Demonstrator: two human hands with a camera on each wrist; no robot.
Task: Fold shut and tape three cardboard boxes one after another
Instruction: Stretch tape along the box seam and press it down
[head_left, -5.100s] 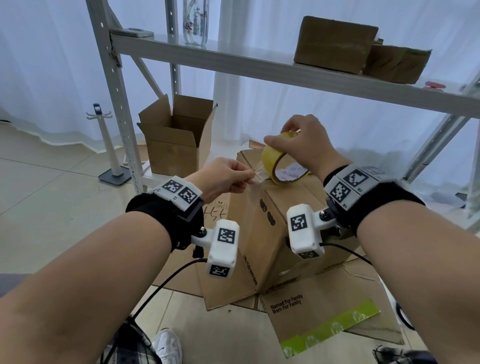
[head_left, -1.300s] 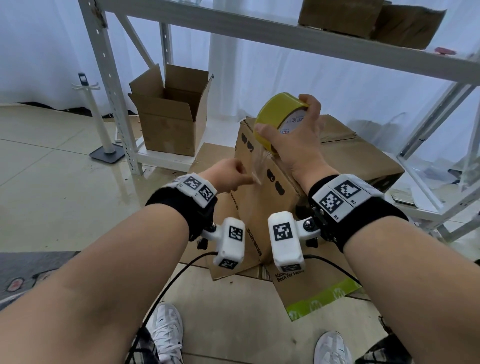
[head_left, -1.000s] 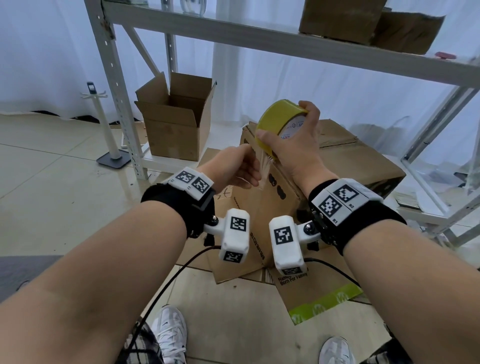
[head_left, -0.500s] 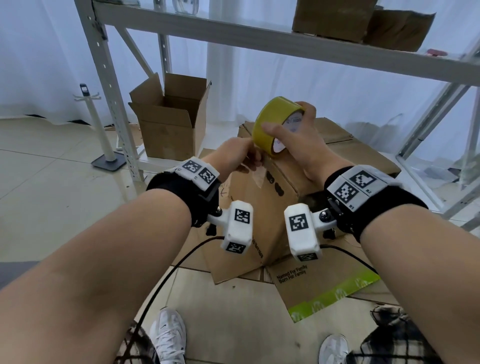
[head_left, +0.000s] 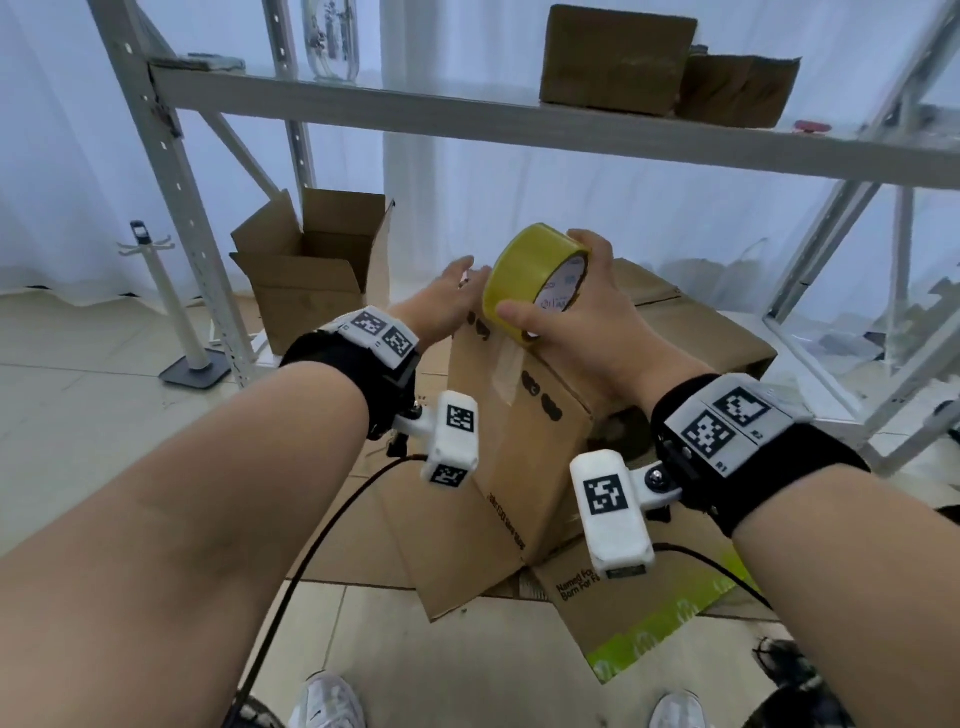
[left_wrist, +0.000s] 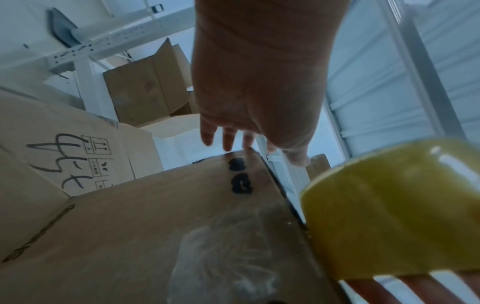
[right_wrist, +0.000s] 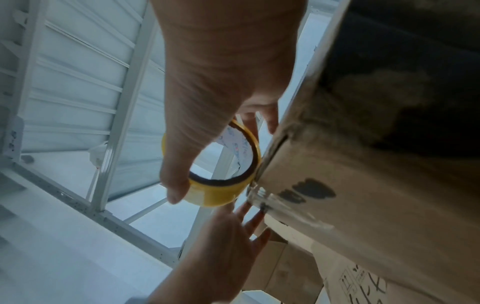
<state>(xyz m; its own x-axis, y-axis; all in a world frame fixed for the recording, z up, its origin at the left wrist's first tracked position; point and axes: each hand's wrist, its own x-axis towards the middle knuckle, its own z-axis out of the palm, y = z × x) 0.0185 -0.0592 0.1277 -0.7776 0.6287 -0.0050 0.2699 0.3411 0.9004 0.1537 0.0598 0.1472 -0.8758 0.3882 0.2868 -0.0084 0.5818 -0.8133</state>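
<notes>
While gripped by right hand (head_left: 587, 332), tape roll (head_left: 530, 278) at box (head_left: 524, 457) edge.

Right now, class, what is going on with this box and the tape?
A person is taping a cardboard box shut. The right hand grips a yellow tape roll at the box's top edge, with a strip of clear tape already stuck down the side. The left hand reaches over the top with fingers spread. Another box stands open behind.
</notes>
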